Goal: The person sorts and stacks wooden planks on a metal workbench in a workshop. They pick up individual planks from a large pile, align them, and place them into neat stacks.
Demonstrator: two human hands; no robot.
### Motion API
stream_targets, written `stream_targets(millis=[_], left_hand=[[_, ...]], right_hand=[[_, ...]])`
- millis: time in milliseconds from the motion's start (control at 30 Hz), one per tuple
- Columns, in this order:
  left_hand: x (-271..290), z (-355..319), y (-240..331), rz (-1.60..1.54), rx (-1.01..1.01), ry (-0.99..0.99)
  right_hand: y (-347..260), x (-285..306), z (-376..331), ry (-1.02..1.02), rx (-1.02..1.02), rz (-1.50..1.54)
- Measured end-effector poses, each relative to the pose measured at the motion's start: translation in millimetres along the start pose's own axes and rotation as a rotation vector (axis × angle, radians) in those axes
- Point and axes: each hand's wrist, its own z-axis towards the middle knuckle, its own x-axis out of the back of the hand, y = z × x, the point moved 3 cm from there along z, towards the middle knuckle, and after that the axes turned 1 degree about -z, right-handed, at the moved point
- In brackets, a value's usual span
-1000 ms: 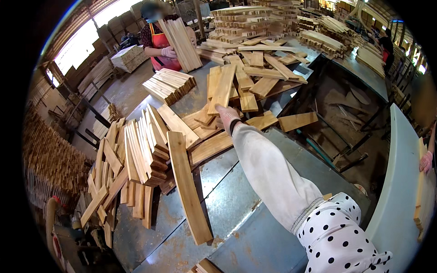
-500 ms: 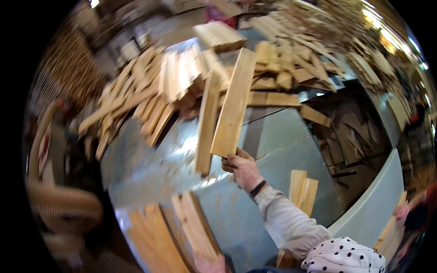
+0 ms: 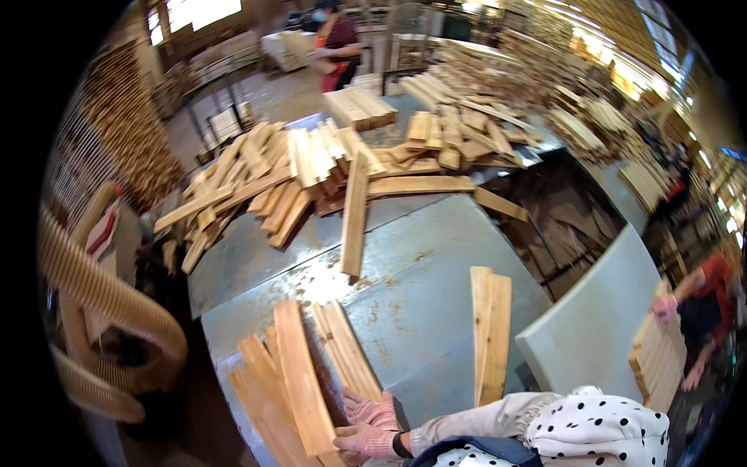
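My right hand point(image 3: 366, 441), in a pale pink work glove with a dark band at the wrist, pinches the near end of a long wooden board point(image 3: 302, 373). That board lies slanted over other boards point(image 3: 255, 393) at the table's near left. Just above it, my left hand point(image 3: 372, 410), also gloved, is closed around the near end of a pair of boards point(image 3: 342, 342); part of its grip is hidden. The two hands are close together. To the right, two more boards point(image 3: 490, 335) lie side by side on the blue-grey metal table point(image 3: 420, 311).
A heap of boards point(image 3: 311, 159) covers the far side, with one board point(image 3: 355, 214) jutting toward me. A dark opening point(image 3: 568, 202) is at the right, beside a pale raised panel point(image 3: 591, 319). Ribbed hoses point(image 3: 117, 288) stand left. One co-worker point(image 3: 708, 296) handles boards at right; another point(image 3: 338, 47) stands far off.
My right hand has brought its board from raised over the middle of the table down to the near left, onto the boards there. My left hand stays at the paired boards. The view has shifted.
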Motion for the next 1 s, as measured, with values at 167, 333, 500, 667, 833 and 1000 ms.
stream_targets(millis=[167,333,500,667,833,1000], left_hand=[[4.8,-1.0,5.3,0.051,0.043,-0.011],[-3.6,4.7,33.5,0.107,0.033,-0.013],[-24.9,23.7,71.4,0.163,-0.021,-0.007],[-58.8,49.4,133.1,0.201,-0.135,-0.02],[-80.2,81.5,165.9,0.264,-0.151,0.024],[-114.9,90.9,201.7,0.204,-0.248,-0.041]], right_hand=[[-48.4,-24.6,19.2,0.26,-0.374,-0.94],[-231.7,31.7,106.5,0.543,0.35,-1.18],[-487.1,57.2,140.3,1.274,0.59,-1.378],[-701.9,94.6,126.6,1.736,0.754,-1.461],[-794.4,130.3,216.4,1.567,0.299,-1.101],[-917.0,189.9,239.4,1.787,0.129,-0.754]])
